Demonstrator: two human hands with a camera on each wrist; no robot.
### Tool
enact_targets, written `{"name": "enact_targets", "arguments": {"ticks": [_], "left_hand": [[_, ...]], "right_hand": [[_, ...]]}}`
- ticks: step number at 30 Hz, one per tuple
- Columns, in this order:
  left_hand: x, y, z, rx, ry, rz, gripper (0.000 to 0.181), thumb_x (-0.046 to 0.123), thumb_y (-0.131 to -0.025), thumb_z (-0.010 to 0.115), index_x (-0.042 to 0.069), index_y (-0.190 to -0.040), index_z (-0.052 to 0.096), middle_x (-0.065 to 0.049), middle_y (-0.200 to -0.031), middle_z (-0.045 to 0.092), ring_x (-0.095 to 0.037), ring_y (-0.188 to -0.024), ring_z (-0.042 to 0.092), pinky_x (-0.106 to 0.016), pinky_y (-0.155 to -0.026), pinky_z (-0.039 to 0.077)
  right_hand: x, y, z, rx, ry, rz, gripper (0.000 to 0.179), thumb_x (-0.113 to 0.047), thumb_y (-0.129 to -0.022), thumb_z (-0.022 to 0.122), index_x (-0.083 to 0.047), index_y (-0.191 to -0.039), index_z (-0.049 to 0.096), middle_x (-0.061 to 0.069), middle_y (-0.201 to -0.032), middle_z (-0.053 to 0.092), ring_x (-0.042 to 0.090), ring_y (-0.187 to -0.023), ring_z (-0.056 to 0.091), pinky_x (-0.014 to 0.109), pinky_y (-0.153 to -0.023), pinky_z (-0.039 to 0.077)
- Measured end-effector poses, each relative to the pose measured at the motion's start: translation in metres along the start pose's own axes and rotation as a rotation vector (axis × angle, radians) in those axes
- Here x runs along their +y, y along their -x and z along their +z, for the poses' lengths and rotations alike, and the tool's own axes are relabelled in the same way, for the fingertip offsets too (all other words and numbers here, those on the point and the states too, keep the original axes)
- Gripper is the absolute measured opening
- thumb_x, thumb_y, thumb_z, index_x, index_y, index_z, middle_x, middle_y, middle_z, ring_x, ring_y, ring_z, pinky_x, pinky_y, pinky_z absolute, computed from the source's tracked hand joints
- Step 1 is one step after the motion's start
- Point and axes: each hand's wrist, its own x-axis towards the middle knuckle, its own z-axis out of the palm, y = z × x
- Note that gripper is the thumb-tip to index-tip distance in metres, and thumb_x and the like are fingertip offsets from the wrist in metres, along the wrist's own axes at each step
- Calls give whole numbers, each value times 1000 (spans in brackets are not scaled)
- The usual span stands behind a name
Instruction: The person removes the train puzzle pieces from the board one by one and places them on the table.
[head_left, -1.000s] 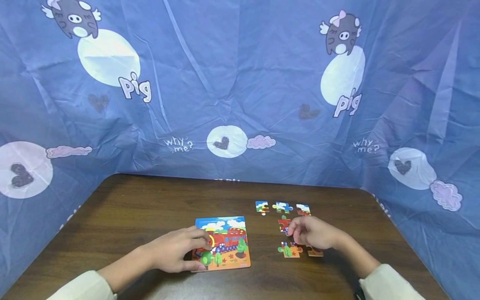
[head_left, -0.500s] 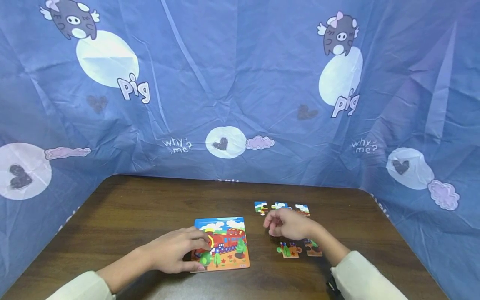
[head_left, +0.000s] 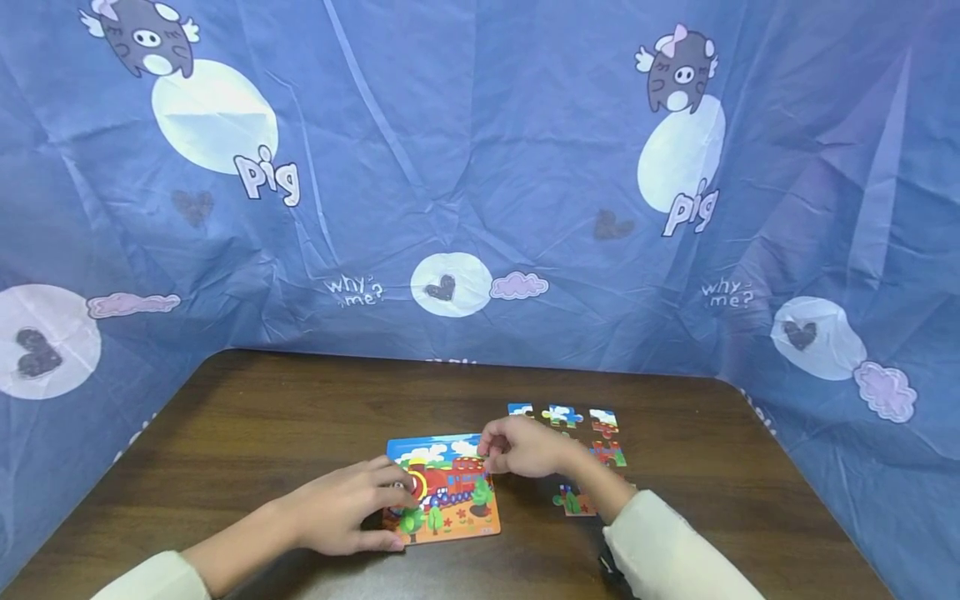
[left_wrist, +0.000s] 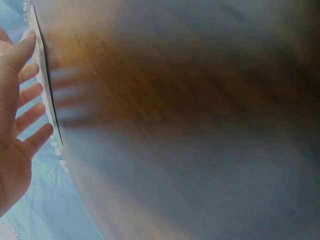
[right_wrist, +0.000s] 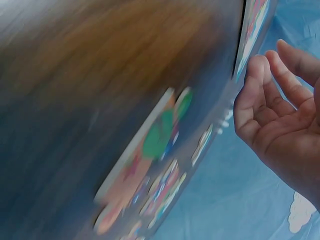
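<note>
A square train picture board (head_left: 450,521), its colourful print showing a red train, trees and clouds, lies flat on the wooden table. Fingers of my left hand (head_left: 352,508) rest over its left part, hiding some of the picture; the left wrist view shows that hand (left_wrist: 15,110) with its fingers spread. At the board's upper right edge is my right hand (head_left: 528,447), fingers loosely bent. In the right wrist view no piece shows between that hand's (right_wrist: 280,105) thumb and fingers. Several jigsaw pieces lie to the right, including a cloud piece (head_left: 562,415) and a tree piece (head_left: 576,502).
Another jigsaw piece (head_left: 604,421) lies at the back right of the group, and a red-and-green piece (head_left: 609,452) just in front of it. My right forearm covers part of the pieces. A blue printed cloth (head_left: 480,183) hangs behind the brown table (head_left: 300,392).
My right hand has moved left from above the jigsaw pieces to the board's right edge. The pieces at the right are less covered. My left hand stays nearly where it was.
</note>
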Motion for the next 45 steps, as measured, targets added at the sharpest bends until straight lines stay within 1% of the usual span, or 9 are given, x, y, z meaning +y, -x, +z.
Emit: {"name": "enact_targets", "arguments": {"ticks": [6, 11, 14, 19, 21, 28, 35, 40, 45], "left_hand": [[3, 5, -1, 13, -8, 21, 39, 51, -99, 63, 19, -118, 73, 6, -123, 61, -12, -113, 55, -35, -94, 53], [4, 8, 1, 24, -1, 41, 36, 47, -100, 64, 19, -119, 72, 7, -123, 62, -10, -113, 55, -32, -93, 53], [4, 9, 2, 26, 1, 41, 35, 46, -100, 63, 19, -120, 72, 7, -124, 62, -9, -113, 55, -31, -92, 54], [4, 10, 2, 24, 7, 37, 34, 45, -101, 63, 19, -121, 73, 7, -125, 62, -9, -114, 55, -30, -92, 54], [4, 9, 3, 28, 4, 39, 34, 44, -101, 63, 19, -122, 73, 7, -124, 63, -9, -113, 55, -30, -92, 54], [3, 11, 3, 42, -11, 38, 32, 44, -100, 64, 22, -122, 73, 10, -124, 63, -7, -109, 54, -28, -87, 54], [2, 11, 3, 55, -27, 58, 33, 45, -99, 66, 22, -120, 76, 10, -123, 66, -5, -102, 55, -27, -83, 53], [2, 12, 3, 56, -5, 45, 33, 44, -97, 68, 21, -120, 76, 10, -123, 67, -4, -100, 54, -25, -81, 52], [3, 12, 3, 82, -7, 51, 30, 44, -97, 70, 21, -114, 78, 10, -122, 69, -4, -99, 56, -24, -79, 52]], "right_hand": [[-12, -16, 12, -19, -17, 1, 6, -6, -94, 72, -10, -97, 70, -2, -79, 67, 10, -68, 56, 25, -64, 46], [-21, -28, 21, -17, 4, 25, 8, -9, -93, 75, -11, -98, 69, -2, -79, 64, 10, -68, 56, 25, -64, 46], [-25, -35, 27, -23, 16, 2, 9, -10, -93, 75, -10, -99, 68, -2, -78, 63, 8, -65, 55, 23, -61, 46], [-33, -47, 35, -18, 61, -29, 15, -13, -92, 78, -10, -102, 68, -5, -84, 63, 6, -75, 56, 22, -69, 48], [-36, -50, 38, -11, 79, -24, 20, -15, -89, 81, -10, -105, 69, -5, -88, 63, 6, -81, 57, 22, -74, 49], [-44, -58, 46, -18, 105, 25, 35, -21, -83, 88, -12, -112, 70, -4, -94, 65, 6, -85, 58, 22, -75, 49], [-49, -63, 52, -25, 166, 59, 36, -23, -77, 93, -18, -103, 69, -7, -93, 61, 5, -86, 55, 23, -77, 47], [-48, -63, 55, -7, 145, 51, 31, -19, -75, 94, -17, -93, 69, -7, -89, 63, 4, -83, 54, 21, -77, 47], [-49, -62, 55, -3, 141, 46, 26, -20, -76, 93, -17, -89, 70, -8, -86, 63, 3, -80, 54, 19, -75, 47]]}}
